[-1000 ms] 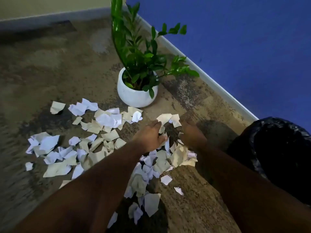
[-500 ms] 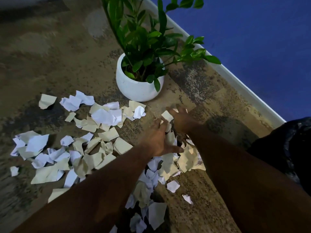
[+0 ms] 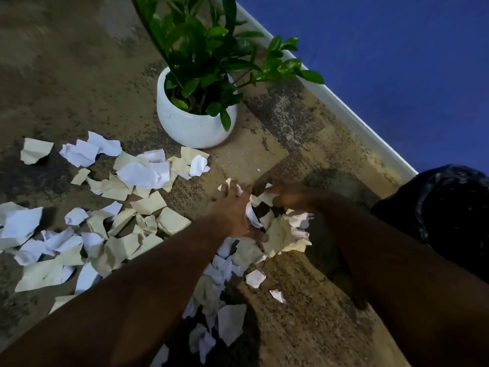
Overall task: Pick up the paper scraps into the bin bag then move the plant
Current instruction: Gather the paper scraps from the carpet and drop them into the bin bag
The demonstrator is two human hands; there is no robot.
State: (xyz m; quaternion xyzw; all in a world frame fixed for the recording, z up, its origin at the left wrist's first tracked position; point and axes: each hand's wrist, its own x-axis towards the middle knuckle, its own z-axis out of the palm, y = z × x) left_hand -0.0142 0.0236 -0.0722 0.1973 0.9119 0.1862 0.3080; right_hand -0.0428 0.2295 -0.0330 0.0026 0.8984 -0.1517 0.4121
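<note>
Both hands reach into the scraps point(image 3: 148, 176) strewn over the floor point(image 3: 66, 75) in front of the plant point(image 3: 197, 102). The left hand point(image 3: 232, 210) lies flat on the pile, its grip spread with straight fingers. The right hand point(image 3: 291, 197), just beside it, curls its grip round a cream scrap. The bag point(image 3: 444, 207) sits well right of the plant, against the wall point(image 3: 397, 49).

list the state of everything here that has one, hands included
left hand: open, fingers spread flat on the scraps
right hand: fingers curled around scraps, gathering them
paper scraps: torn, scattered on the floor, none seen in the bag
plant: upright in its white pot, untouched
bin bag: on the floor at right; open or not, cannot tell
</note>
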